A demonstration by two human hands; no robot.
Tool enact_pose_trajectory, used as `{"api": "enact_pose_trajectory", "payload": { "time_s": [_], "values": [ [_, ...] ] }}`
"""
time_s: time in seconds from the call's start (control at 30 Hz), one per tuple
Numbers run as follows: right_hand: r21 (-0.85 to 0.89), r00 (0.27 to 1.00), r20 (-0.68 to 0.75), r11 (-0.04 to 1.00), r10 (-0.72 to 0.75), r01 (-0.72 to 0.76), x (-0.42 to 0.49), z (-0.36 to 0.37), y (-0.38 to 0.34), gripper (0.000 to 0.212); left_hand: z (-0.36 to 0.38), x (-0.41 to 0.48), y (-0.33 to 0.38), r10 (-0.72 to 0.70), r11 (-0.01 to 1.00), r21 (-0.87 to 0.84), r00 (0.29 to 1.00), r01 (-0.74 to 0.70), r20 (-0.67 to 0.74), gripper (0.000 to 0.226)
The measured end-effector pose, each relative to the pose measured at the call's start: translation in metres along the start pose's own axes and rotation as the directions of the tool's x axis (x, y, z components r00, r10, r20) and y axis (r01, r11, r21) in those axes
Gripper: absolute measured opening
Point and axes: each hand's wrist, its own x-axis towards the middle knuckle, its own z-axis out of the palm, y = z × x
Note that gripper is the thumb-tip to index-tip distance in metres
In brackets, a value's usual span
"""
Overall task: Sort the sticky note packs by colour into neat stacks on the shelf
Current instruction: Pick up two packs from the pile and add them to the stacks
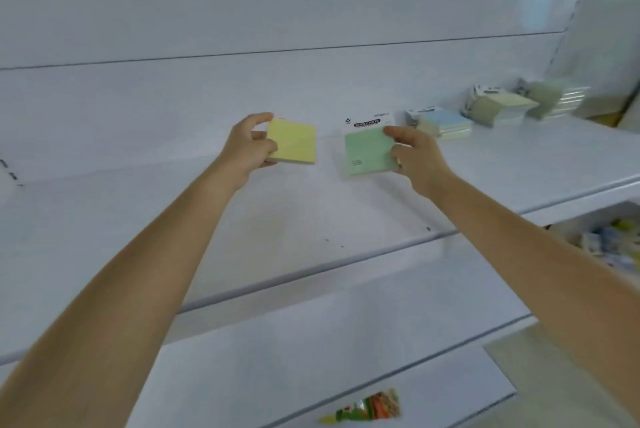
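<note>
Left of centre, a yellow pack [292, 142] is pinched at its left edge by the left hand [247, 147], with the thumb on top and the fingers [266, 145] curled around the edge. Just right of centre, a green pack [369, 152] with a white header card is pinched at its right edge by the right hand [414, 157]. The 2 packs are held apart, low over the white shelf [311, 220]; contact with it cannot be told. At the right of the frame, blurred pastel stacks [446, 124] are seen on the same shelf.
</note>
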Motion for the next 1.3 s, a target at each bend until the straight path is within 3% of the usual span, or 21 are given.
{"api": "enact_pose_trajectory", "payload": {
  "time_s": [0.13,0.53,0.97,1.13,1.3],
  "values": [
    [-0.002,0.999,-0.047,1.0,-0.003,0.003,0.007,-0.076,0.004,0.044,0.074,-0.003,0.013,0.001,0.999,-0.036,1.0,0.0,0.011,0.051],
    [-0.074,0.992,-0.13,0.997,-0.006,-0.003,0.023,-0.275,0.041,0.046,0.27,-0.02,0.048,0.021,0.995,-0.09,0.992,-0.033,-0.127,0.052],
    [-0.162,0.988,-0.138,0.986,-0.069,0.046,0.112,-0.356,0.054,0.046,0.39,0.077,0.085,0.158,0.986,-0.03,0.98,-0.163,-0.121,0.05],
    [-0.184,0.988,-0.127,0.981,-0.09,0.065,0.158,-0.379,0.049,0.046,0.435,0.13,0.099,0.098,0.993,-0.06,0.992,-0.103,-0.08,0.053],
    [-0.182,0.98,-0.145,0.977,-0.133,0.106,0.2,-0.408,0.044,0.046,0.481,0.162,0.103,0.096,0.994,0.065,0.992,-0.091,-0.076,0.055]
  ]
}}
